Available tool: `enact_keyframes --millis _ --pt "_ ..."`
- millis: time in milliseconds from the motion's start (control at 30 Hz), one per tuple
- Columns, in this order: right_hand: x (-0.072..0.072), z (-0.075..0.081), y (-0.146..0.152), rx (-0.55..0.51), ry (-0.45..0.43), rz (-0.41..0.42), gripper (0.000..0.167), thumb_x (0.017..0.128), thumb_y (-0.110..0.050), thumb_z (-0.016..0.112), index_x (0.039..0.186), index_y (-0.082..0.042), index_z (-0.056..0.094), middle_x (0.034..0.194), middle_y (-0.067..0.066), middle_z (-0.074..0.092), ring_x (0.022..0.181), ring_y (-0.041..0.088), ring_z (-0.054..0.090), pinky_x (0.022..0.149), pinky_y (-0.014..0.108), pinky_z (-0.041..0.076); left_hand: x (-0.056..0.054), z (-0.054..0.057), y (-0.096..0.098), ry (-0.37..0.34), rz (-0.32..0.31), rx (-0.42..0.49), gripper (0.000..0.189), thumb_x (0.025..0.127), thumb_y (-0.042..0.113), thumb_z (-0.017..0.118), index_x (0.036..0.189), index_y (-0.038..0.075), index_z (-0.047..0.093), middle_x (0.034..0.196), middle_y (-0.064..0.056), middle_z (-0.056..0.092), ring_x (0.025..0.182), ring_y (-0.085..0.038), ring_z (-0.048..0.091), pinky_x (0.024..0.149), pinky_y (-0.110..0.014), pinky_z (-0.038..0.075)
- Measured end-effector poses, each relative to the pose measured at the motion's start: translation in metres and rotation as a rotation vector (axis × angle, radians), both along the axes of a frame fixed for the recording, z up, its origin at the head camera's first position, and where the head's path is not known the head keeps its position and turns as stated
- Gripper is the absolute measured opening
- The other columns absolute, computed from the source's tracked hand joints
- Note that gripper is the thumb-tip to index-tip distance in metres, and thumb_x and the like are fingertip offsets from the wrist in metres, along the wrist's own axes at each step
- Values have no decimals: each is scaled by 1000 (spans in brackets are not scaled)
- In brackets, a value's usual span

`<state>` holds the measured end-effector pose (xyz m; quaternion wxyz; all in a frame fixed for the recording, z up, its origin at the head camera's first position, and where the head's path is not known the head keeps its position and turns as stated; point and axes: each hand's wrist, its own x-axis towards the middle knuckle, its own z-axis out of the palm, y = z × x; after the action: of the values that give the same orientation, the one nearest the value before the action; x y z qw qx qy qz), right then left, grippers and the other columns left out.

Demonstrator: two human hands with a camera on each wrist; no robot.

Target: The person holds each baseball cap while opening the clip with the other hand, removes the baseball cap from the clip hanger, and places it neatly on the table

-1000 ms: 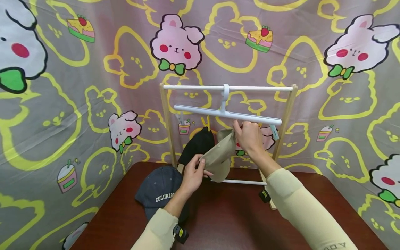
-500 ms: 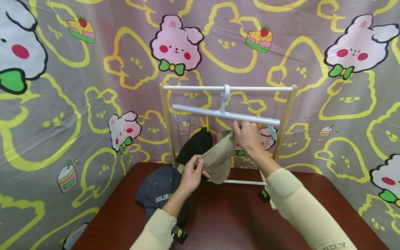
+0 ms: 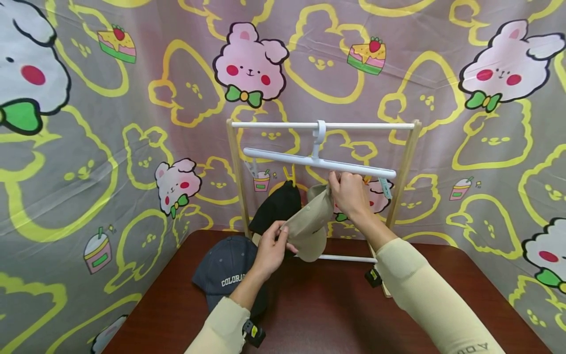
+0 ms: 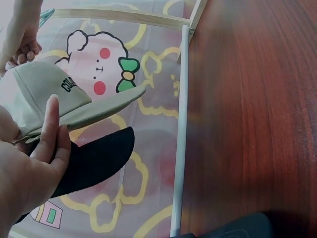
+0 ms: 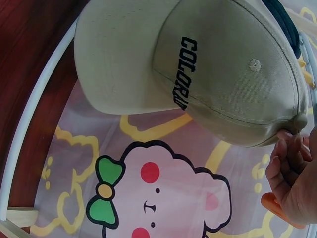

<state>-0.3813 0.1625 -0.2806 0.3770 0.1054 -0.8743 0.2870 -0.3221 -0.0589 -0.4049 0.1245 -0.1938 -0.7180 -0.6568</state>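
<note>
A beige baseball cap (image 3: 305,223) with dark lettering is held between both hands, just below a white hanger (image 3: 287,158). My left hand (image 3: 271,250) grips its lower edge, thumb on the near side. My right hand (image 3: 351,194) pinches the fabric by the crown's top button, right under the hanger bar; in the right wrist view its fingertips (image 5: 286,136) meet the cap there. Behind the beige cap hangs a black cap (image 3: 276,206), caught by a yellow clip (image 3: 290,175). Its dark brim (image 4: 99,158) shows below the beige one in the left wrist view.
The hanger hooks over the top rail (image 3: 376,126) of a wooden-sided rack and tilts down to the right. A pale blue clip (image 3: 385,188) hangs at its right end, with an orange clip (image 5: 280,210) by my right hand. A navy cap (image 3: 225,270) lies on the table (image 3: 327,314).
The hanger and the black cap have swung very slightly to the left. Both hands keep their hold on the beige cap and have barely moved.
</note>
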Motion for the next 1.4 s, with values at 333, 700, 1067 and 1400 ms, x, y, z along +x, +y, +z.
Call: enact_keyframes --millis 333,700,1067,1400 --pt "0 0 0 19 16 23 56 106 -29 45 53 -14 40 46 2 36 41 24 40 40 36 31 1 -5 -1 -12 -20 0 24 110 18 48 123 2 61 105 -22 68 72 -39 73 84 -29 56" --pt "0 0 2 30 52 38 54 106 -26 45 54 -14 42 47 3 36 43 25 42 41 36 32 10 -17 -1 -19 -45 -3 26 111 18 47 125 1 60 102 -22 66 72 -40 73 84 -28 56" --pt "1 1 3 9 69 72 55 107 -26 48 54 -13 53 45 1 44 38 21 39 39 35 31 14 -20 4 -29 -67 -9 26 111 17 47 126 2 61 100 -23 65 73 -43 72 71 -23 50" --pt "5 -6 8 -59 40 24 47 103 -36 59 63 -13 58 51 3 55 42 19 49 41 36 39 18 -29 6 -57 -96 -12 28 110 17 47 128 1 60 97 -25 64 74 -44 72 62 -23 51"
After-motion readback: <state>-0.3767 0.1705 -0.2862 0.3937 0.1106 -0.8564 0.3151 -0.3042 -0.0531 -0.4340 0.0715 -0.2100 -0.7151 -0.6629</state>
